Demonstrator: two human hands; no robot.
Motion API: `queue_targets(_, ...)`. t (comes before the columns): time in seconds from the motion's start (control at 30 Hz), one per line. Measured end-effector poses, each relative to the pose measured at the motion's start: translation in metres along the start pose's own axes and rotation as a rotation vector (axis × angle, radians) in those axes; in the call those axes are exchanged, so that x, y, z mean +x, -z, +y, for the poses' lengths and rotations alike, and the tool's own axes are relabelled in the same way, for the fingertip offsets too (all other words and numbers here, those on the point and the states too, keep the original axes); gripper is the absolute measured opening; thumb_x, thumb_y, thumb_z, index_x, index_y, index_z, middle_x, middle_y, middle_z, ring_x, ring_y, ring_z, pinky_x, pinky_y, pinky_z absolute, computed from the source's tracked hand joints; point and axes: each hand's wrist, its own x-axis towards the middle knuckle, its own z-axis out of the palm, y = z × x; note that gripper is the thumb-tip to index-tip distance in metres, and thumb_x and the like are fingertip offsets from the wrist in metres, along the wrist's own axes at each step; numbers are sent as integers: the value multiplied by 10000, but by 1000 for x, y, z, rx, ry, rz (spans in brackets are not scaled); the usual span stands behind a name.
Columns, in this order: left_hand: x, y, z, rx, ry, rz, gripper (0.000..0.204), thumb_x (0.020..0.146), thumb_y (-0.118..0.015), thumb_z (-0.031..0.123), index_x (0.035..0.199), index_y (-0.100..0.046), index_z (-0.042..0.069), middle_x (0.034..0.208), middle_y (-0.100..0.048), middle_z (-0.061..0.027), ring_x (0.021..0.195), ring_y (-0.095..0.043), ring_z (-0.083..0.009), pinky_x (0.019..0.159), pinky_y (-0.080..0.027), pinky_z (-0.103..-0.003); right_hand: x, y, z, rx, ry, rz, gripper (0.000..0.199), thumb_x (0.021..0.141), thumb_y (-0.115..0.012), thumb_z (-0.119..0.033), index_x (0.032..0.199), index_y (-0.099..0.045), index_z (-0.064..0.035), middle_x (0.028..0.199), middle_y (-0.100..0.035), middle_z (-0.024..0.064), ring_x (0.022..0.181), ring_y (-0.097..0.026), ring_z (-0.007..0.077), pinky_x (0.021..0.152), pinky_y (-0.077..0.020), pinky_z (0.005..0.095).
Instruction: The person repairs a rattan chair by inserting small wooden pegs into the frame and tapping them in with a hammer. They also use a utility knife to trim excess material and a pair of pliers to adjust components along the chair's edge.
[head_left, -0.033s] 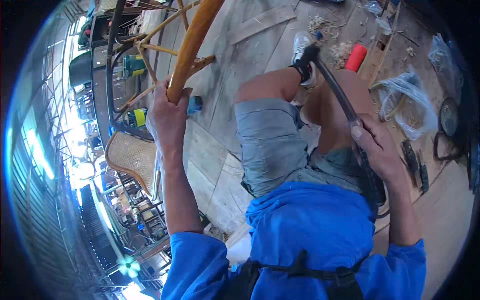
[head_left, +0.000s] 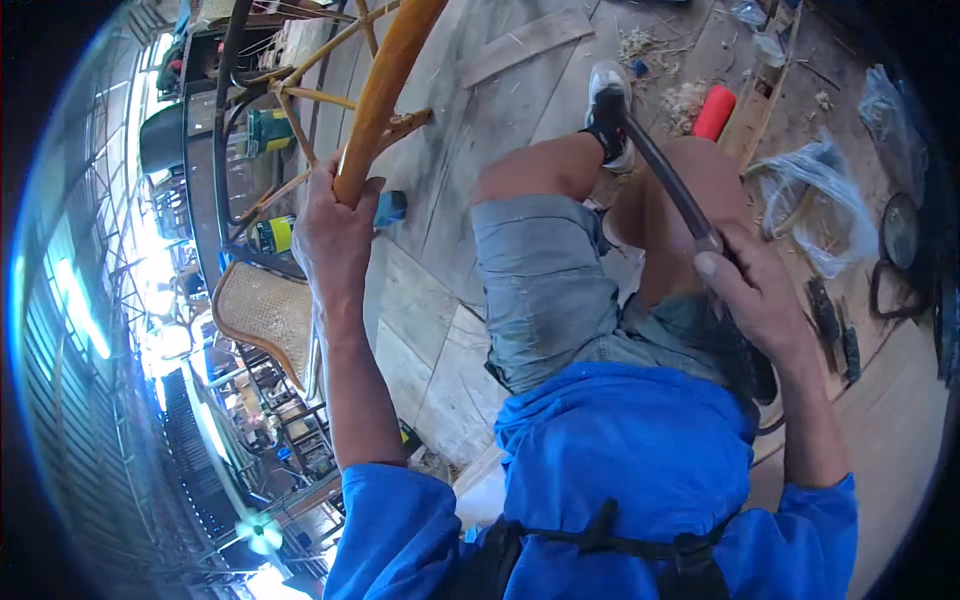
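Observation:
My left hand [head_left: 335,225] is closed around the lower part of a thick orange-brown rattan pole [head_left: 385,80], which runs up and out of the top of the view. My right hand [head_left: 760,295] grips a long dark tool [head_left: 660,170]. Its black shaft slants across my bare knee toward my shoe [head_left: 608,110], and its far end is hard to make out. I wear a blue top and grey shorts [head_left: 545,290] and am seated over a plank floor.
A rattan frame of thin bent rods [head_left: 290,100] stands at upper left, with a woven cane seat [head_left: 265,310] below it. A small blue object [head_left: 390,207] lies by the pole. A red cylinder [head_left: 714,112], a clear plastic bag [head_left: 820,200] and dark tools [head_left: 835,330] lie at right.

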Motion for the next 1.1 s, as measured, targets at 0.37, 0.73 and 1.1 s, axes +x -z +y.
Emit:
queue_targets(0.37, 8, 9, -50, -93, 6, -91, 469, 754, -708, 238, 1193, -578, 137, 978, -663, -143, 910, -651, -268, 793, -482, -367, 82, 21, -50, -943, 587, 96, 336, 764, -576, -97, 1100, -587, -96, 854, -617, 189, 801, -597, 379, 700, -479, 446)
queue_targets(0.73, 0, -5, -50, -37, -22, -45, 426, 756, -687, 232, 1170, -613, 167, 966, -664, -141, 898, -647, -285, 806, -481, -385, 139, -2, -125, -1359, 505, -108, 390, 738, -635, -73, 1125, -592, -89, 860, -622, 149, 752, -624, 257, 704, -500, 368)
queue_targets(1.1, 3, -7, -54, 24, -22, -12, 395, 762, -686, 274, 1126, -634, 130, 893, -672, -149, 831, -660, -300, 759, -497, -404, 139, -20, -171, -1466, 910, -104, 149, 746, -513, -97, 796, -635, -27, 793, -642, 154, 808, -624, 308, 738, -465, 403)
